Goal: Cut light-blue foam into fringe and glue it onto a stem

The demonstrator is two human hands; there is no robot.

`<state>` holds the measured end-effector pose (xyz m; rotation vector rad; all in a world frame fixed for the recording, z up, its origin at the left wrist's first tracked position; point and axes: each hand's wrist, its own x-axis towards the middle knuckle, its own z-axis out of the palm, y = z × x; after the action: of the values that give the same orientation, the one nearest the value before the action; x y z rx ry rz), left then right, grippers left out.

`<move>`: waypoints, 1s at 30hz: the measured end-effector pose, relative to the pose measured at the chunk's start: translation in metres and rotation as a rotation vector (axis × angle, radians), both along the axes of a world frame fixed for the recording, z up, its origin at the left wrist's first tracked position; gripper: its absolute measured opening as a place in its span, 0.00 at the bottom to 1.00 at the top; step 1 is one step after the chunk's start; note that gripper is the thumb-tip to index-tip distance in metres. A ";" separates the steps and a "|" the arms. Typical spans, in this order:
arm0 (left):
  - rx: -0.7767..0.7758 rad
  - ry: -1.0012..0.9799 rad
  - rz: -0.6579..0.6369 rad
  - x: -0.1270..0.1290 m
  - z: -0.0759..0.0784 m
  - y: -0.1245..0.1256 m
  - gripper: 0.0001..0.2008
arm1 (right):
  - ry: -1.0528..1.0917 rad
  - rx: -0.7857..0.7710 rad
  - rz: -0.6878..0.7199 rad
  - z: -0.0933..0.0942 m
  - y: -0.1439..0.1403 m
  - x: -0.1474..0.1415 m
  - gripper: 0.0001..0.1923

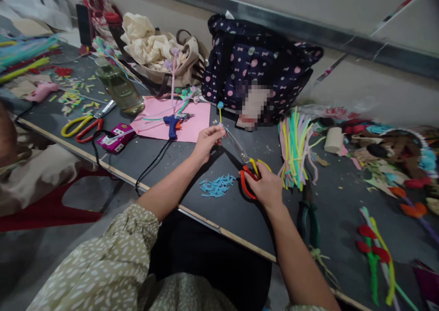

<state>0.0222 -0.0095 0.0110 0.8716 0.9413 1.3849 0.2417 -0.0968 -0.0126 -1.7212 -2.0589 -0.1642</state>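
Observation:
My left hand (210, 142) is closed in a pinch at the middle of the table. A thin yellow pipe cleaner stem (220, 115) with a small blue tuft on top rises from its fingertips. My right hand (269, 185) is wrapped round the red and yellow handles of a pair of scissors (240, 150). Their blades point up and left, the tips close beside my left fingertips; whether they touch the stem I cannot tell. Below the hands lies a loose pile of short blue pipe cleaner pieces (217, 185).
A blue glue gun (172, 127) rests on pink paper (197, 114), left of my hands. Second scissors (87, 122) and a bottle (118, 89) stand further left. Right are a pipe cleaner bundle (295, 151) and green-handled pliers (307, 219). A dark patterned bag (254, 59) is behind.

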 end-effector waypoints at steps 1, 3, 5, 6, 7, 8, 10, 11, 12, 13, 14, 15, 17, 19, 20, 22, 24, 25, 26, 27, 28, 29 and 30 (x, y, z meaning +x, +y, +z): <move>0.004 0.006 0.000 0.000 0.000 0.000 0.11 | -0.009 0.002 0.002 0.000 0.000 0.000 0.32; 0.007 0.008 0.004 0.000 -0.001 0.001 0.11 | -0.032 -0.009 0.006 0.001 -0.001 -0.001 0.32; 0.005 0.003 0.010 -0.001 -0.002 0.001 0.11 | -0.058 -0.043 0.012 0.004 -0.002 -0.003 0.31; 0.005 0.001 0.014 -0.001 -0.002 0.002 0.10 | -0.069 -0.067 0.015 0.005 -0.002 -0.004 0.31; 0.003 0.000 0.020 -0.001 -0.003 0.002 0.10 | -0.078 -0.093 0.016 0.007 -0.003 -0.005 0.30; 0.000 0.001 0.026 -0.001 -0.003 0.003 0.10 | -0.085 -0.116 0.016 0.009 -0.003 -0.006 0.29; -0.001 0.006 0.036 -0.001 -0.004 0.003 0.11 | -0.096 -0.143 0.013 0.011 -0.003 -0.008 0.29; -0.002 0.008 0.039 -0.001 -0.004 0.003 0.10 | -0.098 -0.147 0.014 0.012 -0.003 -0.008 0.29; -0.003 0.011 0.040 -0.001 -0.003 0.003 0.10 | -0.098 -0.146 0.015 0.012 -0.003 -0.008 0.29; -0.005 0.012 0.040 -0.001 -0.003 0.002 0.10 | -0.094 -0.143 0.017 0.012 -0.003 -0.008 0.29; -0.007 0.014 0.039 -0.001 -0.002 0.002 0.10 | -0.089 -0.140 0.019 0.011 -0.002 -0.007 0.29; -0.011 0.013 0.037 -0.001 -0.002 0.002 0.10 | -0.080 -0.136 0.019 0.010 -0.002 -0.007 0.29; -0.020 0.006 0.032 -0.001 -0.001 0.002 0.10 | -0.056 -0.126 0.010 0.008 -0.001 -0.005 0.31; -0.024 -0.002 0.024 -0.001 0.001 0.002 0.11 | -0.020 -0.119 -0.003 0.006 0.000 -0.003 0.31; -0.024 -0.003 0.020 -0.001 0.001 0.002 0.11 | -0.003 -0.115 -0.010 0.005 0.000 -0.002 0.31; -0.019 0.001 0.013 -0.001 0.002 0.001 0.11 | 0.027 -0.103 -0.012 0.005 0.001 0.000 0.30; -0.014 0.008 0.004 -0.001 0.003 0.001 0.11 | 0.044 -0.086 0.002 0.004 0.001 0.002 0.29; -0.012 0.009 -0.001 -0.001 0.002 0.001 0.11 | 0.049 -0.079 0.012 0.004 0.001 0.003 0.29; -0.009 0.009 -0.005 -0.001 0.002 0.001 0.11 | 0.053 -0.076 0.023 0.003 0.002 0.003 0.29; -0.005 0.008 -0.009 -0.001 0.002 0.001 0.11 | 0.053 -0.074 0.032 0.003 0.002 0.003 0.30; 0.001 0.006 -0.012 -0.001 0.001 0.001 0.10 | 0.052 -0.073 0.040 0.002 0.002 0.003 0.30; 0.009 0.006 -0.013 -0.001 0.000 0.001 0.10 | 0.051 -0.071 0.046 0.001 0.002 0.004 0.30; 0.018 0.007 -0.015 -0.001 0.000 0.001 0.09 | 0.050 -0.067 0.051 0.001 0.002 0.004 0.30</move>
<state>0.0212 -0.0083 0.0107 0.8954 0.9271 1.3802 0.2453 -0.0951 -0.0120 -1.6925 -2.0917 -0.0361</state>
